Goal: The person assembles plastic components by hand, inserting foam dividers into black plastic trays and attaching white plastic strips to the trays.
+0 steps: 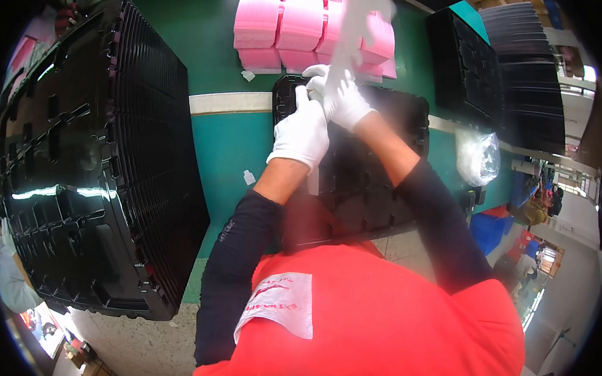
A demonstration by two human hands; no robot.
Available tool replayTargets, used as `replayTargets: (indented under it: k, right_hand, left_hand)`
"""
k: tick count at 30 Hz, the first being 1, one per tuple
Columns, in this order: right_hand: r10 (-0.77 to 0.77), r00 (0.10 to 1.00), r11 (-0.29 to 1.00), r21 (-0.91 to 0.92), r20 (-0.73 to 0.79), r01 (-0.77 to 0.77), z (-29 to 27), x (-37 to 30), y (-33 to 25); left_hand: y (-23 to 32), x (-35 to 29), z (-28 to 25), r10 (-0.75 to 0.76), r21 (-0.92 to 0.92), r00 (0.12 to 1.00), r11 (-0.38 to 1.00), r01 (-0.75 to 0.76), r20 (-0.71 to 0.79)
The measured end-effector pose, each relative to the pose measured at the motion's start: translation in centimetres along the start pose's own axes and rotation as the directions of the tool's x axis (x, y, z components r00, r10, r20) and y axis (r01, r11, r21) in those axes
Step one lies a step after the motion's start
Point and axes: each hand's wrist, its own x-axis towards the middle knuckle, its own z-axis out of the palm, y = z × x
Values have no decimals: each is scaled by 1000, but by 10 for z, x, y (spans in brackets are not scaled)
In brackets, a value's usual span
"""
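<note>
Both hands wear white gloves and meet over the upper left part of a black moulded plastic tray (372, 181), which lies in front of me. My left hand (302, 133) is closed at the tray's left edge, its fingers bent toward the far corner. Just right of it and touching it, my right hand (345, 101) is closed too, with fingers reaching across to the left fingertips. What they pinch, if anything, is too small or hidden to name. A pale, blurred strip (361, 33) shows above my right hand; its kind is unclear.
Pink foam sheets (281, 22) stand stacked behind the tray. A tall stack of black trays (141, 154) rises at left, with more black trays (467, 71) at far right. A clear plastic bag (477, 157) lies right on the green table (232, 145). Small white scraps (249, 178) lie nearby.
</note>
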Motion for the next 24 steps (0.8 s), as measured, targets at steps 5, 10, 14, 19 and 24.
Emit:
replayTargets:
  k: [5, 10, 14, 19, 24]
  right_hand:
    - [32, 999, 995, -92, 8, -31, 1, 3, -3]
    - [14, 1000, 998, -56, 18, -13, -2, 1, -2]
    - [7, 994, 994, -105, -107, -18, 0, -3, -30]
    - [-89, 985, 996, 10, -149, 91, 14, -18, -53]
    - [566, 813, 366, 841, 138, -398, -16, -50, -42]
  left_hand:
    - [9, -22, -8, 90, 111, 991, 989, -101, 101]
    - [-10, -21, 16, 17, -71, 991, 997, -27, -131]
    - [-47, -20, 35, 130, -383, 858, 854, -352, -498]
    - [-45, -46, 18, -339, -946, 924, 319, -65, -178]
    - [-40, -63, 3, -345, -948, 938, 306, 89, -24]
